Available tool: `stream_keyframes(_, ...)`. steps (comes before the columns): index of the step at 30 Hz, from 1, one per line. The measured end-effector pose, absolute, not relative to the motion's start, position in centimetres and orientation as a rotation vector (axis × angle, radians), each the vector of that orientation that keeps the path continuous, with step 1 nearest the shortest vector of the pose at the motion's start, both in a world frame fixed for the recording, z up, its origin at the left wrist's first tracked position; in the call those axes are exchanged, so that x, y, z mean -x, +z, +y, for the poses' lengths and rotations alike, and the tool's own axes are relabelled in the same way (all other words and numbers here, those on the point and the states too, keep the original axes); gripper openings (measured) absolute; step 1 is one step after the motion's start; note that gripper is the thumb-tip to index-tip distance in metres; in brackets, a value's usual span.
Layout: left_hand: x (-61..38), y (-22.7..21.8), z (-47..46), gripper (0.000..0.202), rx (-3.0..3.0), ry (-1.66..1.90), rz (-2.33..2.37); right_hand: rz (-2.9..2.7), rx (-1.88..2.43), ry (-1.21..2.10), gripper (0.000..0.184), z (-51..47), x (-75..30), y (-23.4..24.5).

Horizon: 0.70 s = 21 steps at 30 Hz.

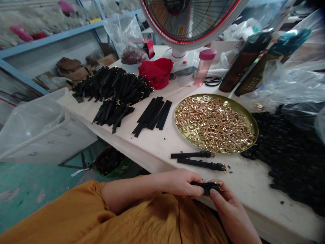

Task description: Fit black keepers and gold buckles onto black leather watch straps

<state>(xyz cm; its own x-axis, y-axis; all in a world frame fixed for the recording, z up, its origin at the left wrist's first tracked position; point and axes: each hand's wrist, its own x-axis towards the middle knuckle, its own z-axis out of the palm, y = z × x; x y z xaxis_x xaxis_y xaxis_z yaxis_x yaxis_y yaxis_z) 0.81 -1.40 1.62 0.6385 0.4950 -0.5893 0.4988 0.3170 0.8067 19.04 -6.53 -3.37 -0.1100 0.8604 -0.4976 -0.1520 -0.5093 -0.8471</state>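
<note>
My left hand [181, 183] and my right hand [224, 200] meet at the table's front edge, both closed on one short black strap [207, 187] with a gold buckle at its right end. Two finished black straps with buckles [200, 160] lie side by side on the white table [157, 145] just beyond my hands. A round gold tray [250, 120] heaped with several gold buckles sits further back. Plain black straps [153, 114] lie left of the tray.
Piles of black straps [114, 86] cover the far left of the table, and a black heap [289, 152] fills the right. A fan base [181, 56], a red cloth [157, 72], a pink bottle [204, 67], scissors [212, 81] and two dark bottles [243, 62] stand at the back.
</note>
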Motion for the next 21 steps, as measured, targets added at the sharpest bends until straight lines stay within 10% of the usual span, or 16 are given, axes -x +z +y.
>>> stream_keyframes(21, -1.3, 0.8, -1.3, 0.016, -1.3, 0.082, 0.964, -1.001, 1.729, 1.299, 0.034, -6.4, -17.1, -1.8)
